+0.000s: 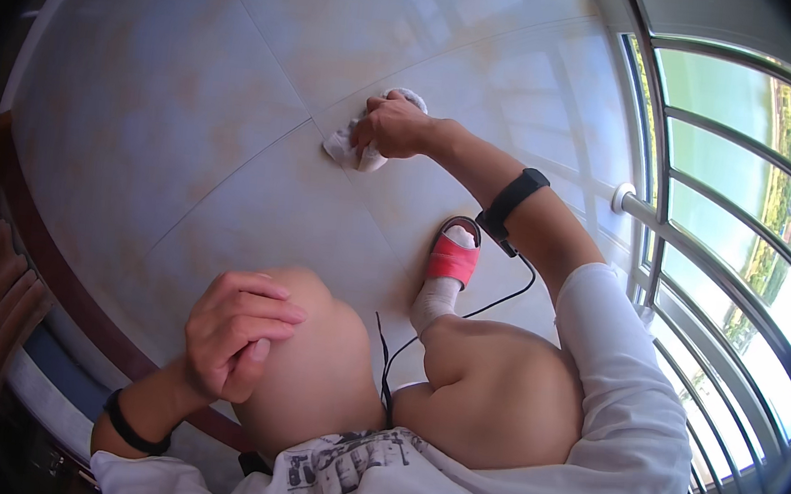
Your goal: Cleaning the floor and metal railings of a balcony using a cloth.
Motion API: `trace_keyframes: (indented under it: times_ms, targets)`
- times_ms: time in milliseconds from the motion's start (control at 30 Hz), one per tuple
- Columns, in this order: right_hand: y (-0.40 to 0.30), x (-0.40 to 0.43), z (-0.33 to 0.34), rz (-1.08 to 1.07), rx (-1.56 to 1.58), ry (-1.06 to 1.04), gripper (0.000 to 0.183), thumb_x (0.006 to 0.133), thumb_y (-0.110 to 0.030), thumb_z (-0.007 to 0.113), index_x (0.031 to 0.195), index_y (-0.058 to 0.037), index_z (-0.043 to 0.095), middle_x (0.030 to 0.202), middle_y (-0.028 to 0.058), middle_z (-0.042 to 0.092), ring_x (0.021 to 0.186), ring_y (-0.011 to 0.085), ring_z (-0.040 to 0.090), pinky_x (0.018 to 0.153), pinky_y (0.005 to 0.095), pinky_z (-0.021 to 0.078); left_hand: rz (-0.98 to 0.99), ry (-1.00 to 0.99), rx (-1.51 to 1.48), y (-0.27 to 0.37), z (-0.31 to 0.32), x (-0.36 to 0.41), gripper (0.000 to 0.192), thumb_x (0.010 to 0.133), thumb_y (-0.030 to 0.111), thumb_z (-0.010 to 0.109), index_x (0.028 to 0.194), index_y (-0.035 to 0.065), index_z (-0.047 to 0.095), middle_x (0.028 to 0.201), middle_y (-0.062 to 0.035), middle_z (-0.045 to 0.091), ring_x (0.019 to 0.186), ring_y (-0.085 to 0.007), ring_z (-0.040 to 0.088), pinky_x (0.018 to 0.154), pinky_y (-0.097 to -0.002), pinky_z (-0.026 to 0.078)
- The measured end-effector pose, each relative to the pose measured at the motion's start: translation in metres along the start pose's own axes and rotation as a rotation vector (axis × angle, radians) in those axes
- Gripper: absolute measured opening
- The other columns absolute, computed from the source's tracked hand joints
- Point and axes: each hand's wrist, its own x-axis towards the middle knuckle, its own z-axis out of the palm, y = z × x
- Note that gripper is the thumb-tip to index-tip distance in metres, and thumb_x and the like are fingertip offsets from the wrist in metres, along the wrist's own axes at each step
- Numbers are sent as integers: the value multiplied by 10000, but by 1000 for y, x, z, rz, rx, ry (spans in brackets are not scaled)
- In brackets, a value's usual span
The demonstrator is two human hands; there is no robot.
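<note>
My right hand [394, 127] reaches down to the tiled floor [244, 182] and grips a crumpled white cloth [341, 147]. Part of the cloth shows above the fingers, and its middle is hidden under the hand. Above my bent knee [304, 309], my left hand [234, 331] has its fingers loosely curled and holds nothing. Whether it touches the knee is not clear. A black strap [514, 198] with a small device circles my right forearm, and another black band [135, 429] is on the left.
A red slide sandal [453, 260] is on my white-socked foot. A thin black cable [505, 297] runs from the forearm strap past my leg. Metal railing bars [742, 130] stand before the window at right. At left is dark wooden furniture [52, 250].
</note>
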Motion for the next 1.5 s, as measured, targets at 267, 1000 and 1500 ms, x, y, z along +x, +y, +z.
trace_keyframes:
  times_ms: [267,1000,1500]
  targets:
    - [24,-143,8,87,2,-146,385,700,-56,667,1028,-225,775,957,-49,718,999,166,583,872,368,403,45,-47,-4,-2,-1,-2,162,846,62,484,913,42,631,960,-125,708,917,-323,623,836,-461,517]
    - [-78,-39,66,-505,-163,-318,140,736,-239,655,825,-278,755,834,-46,699,1000,197,579,886,373,373,-45,42,127,4,-16,-27,154,883,58,457,914,26,605,957,-142,699,921,-344,625,860,-482,520]
    - [52,2,-60,125,-81,187,470,800,-71,527,1187,-265,709,1103,62,703,1086,276,610,855,456,491,-13,-10,68,1,-8,-10,162,869,69,454,888,31,610,933,-137,702,906,-341,629,850,-472,523]
